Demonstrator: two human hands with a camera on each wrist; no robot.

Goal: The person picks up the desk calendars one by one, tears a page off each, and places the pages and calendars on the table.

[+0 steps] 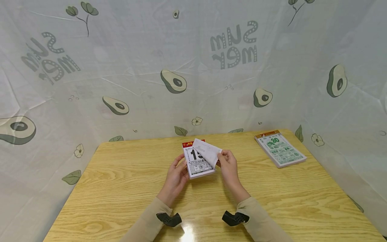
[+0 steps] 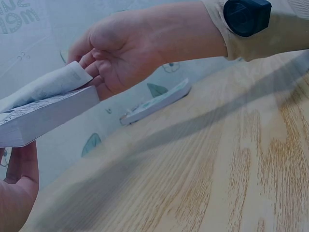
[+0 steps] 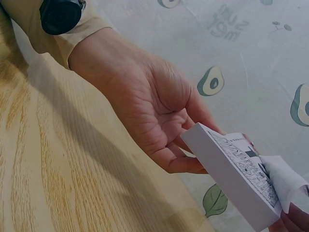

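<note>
A thick tear-off calendar (image 1: 199, 166) with a red header and a large black 15 is held up over the table, tilted. My left hand (image 1: 176, 177) grips its left edge, thumb on the front and fingers beneath, as the right wrist view shows at the calendar block (image 3: 231, 179). My right hand (image 1: 228, 168) pinches the lower corner of the top sheet (image 1: 208, 150), which is folded diagonally across the page with its pale back showing. In the left wrist view the lifted sheet (image 2: 46, 87) curls above the thick block, near the right hand's fingers (image 2: 96, 72).
A second tear-off calendar (image 1: 281, 149), printed in green with an orange-brown header, lies at the back right of the wooden table (image 1: 127, 181). A pale curtain (image 1: 145, 111) with avocado prints hangs behind and at both sides. Black wrist devices (image 1: 235, 218) sit on both sleeves.
</note>
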